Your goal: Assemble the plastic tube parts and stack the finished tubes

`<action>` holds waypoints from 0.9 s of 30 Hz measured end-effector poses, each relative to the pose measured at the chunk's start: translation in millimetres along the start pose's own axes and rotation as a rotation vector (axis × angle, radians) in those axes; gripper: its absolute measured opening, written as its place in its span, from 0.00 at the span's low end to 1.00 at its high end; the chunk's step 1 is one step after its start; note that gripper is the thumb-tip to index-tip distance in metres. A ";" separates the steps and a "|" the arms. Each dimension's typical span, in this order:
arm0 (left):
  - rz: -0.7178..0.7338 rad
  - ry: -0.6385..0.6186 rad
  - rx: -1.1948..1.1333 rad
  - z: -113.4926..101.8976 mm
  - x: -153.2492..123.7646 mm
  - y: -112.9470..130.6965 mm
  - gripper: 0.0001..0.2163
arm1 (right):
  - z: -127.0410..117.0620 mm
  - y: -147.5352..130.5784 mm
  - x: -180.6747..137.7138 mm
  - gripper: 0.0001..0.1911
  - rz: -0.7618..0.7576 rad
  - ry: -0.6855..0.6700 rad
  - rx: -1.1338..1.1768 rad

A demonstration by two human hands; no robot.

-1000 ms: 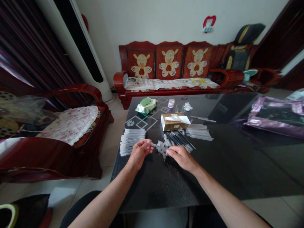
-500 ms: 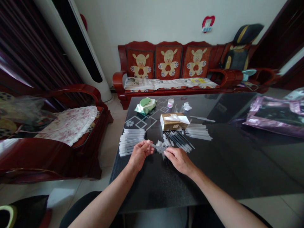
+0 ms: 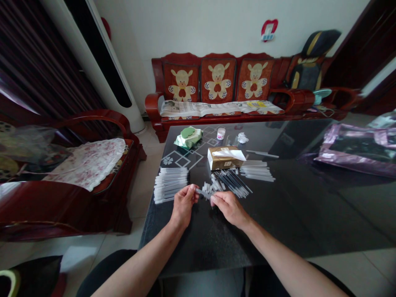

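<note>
While my left hand (image 3: 185, 203) and right hand (image 3: 229, 207) pinched one slim piece (image 3: 203, 193), the left tubes (image 3: 169, 185) seemed finished, the dark sticks (image 3: 234, 183) and right tubes (image 3: 258, 170) pending.

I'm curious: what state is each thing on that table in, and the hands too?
Left hand: closed on a slim pale piece
Right hand: closed at the piece's other end
Left pale tubes: lying side by side
Right pale tubes: lying side by side
Dark sticks: lying grouped
Wipes pack: lid looks shut
Tissue box: open, tissue poking out
Small cup: upright
White wad: crumpled
</note>
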State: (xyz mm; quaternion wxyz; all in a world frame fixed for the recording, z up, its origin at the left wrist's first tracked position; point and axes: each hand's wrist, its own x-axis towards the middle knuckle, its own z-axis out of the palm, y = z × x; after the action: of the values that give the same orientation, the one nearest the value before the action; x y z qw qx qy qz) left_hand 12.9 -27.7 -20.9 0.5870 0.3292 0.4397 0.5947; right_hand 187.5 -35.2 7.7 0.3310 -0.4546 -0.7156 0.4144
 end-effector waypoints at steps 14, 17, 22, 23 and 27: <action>0.060 -0.019 0.017 2.8 -4.9 1.2 0.13 | 7.7 9.5 -0.3 0.17 0.501 -0.195 0.948; 0.060 -0.031 0.021 1.6 -3.2 1.6 0.13 | 8.5 12.3 0.5 0.15 0.525 -0.239 1.018; 0.010 -0.079 0.016 -0.6 0.0 -1.2 0.13 | 8.6 14.3 0.9 0.16 0.519 -0.187 0.962; -0.015 -0.101 0.019 -0.5 0.6 -0.9 0.13 | 8.1 15.1 1.1 0.16 0.511 -0.167 0.929; -0.062 -0.174 0.044 -4.2 7.4 12.8 0.13 | 2.4 18.8 3.0 0.18 0.462 -0.136 0.828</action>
State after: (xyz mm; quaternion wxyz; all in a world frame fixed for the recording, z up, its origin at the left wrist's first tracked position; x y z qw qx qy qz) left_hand 3.1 -20.0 -11.9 0.6337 0.3788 0.4099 0.5357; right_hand 191.5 -28.5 -9.9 0.3361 -0.4034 -0.3906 0.7561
